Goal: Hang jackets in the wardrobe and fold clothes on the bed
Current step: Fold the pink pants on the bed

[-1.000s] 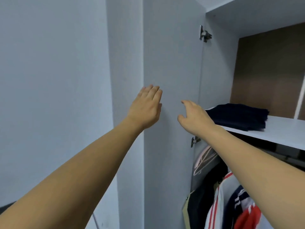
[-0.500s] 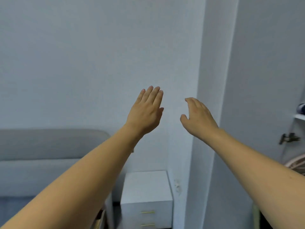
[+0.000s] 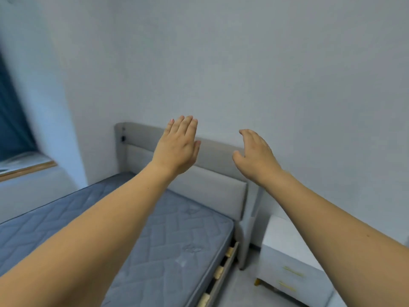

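Note:
The bed (image 3: 177, 240) with a bare blue quilted mattress fills the lower left, its grey padded headboard (image 3: 212, 187) against the wall. No clothes or jackets show on the visible part of the mattress, and the wardrobe is out of view. My left hand (image 3: 178, 147) is raised in the air in front of the headboard, fingers straight and together, holding nothing. My right hand (image 3: 254, 156) is raised beside it, fingers loosely bent, holding nothing. Both forearms stretch out over the bed.
A white bedside cabinet (image 3: 287, 260) with two gold handles stands right of the bed on the grey floor. A window ledge (image 3: 26, 167) and a blue curtain (image 3: 11, 120) are at the far left. Plain pale wall (image 3: 265, 63) fills the top.
The view has swung left, away from the open wardrobe and its door, past the wall and cabinet, onto the bed. Both hands stay raised and hold nothing.

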